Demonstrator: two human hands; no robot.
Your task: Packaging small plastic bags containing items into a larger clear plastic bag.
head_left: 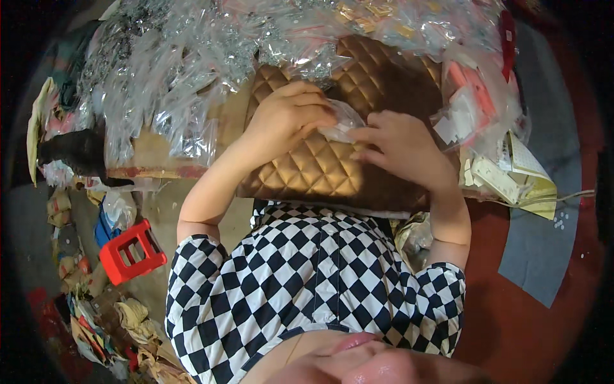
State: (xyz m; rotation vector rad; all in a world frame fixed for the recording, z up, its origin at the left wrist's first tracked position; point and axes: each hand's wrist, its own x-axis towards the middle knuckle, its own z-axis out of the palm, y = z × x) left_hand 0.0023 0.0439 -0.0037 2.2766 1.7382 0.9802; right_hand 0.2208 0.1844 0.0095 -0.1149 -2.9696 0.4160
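Catching the light, a small clear bag [345, 118] sits between your left hand [288, 115] and right hand [403, 146], over the brown quilted pad [313, 171]. The left's fingers close on one side; the right's, partly bent, reach the other, though I can't tell whether they pinch. Beyond lie heaped clear bags [185, 57].

Uneven light, dim overall. Mat [313, 169]: bright gold patch at near left-centre, heavy shadow on its right side; exact light direction unclear. Hard white glints on plastic pile [173, 70], detail lost there; milder shine on bag [345, 118]. Floor [480, 294] at right dark red, murky. Centre fairly sharp, fine texture mushy. Fisheye: edges bend, rim soft, corners black.
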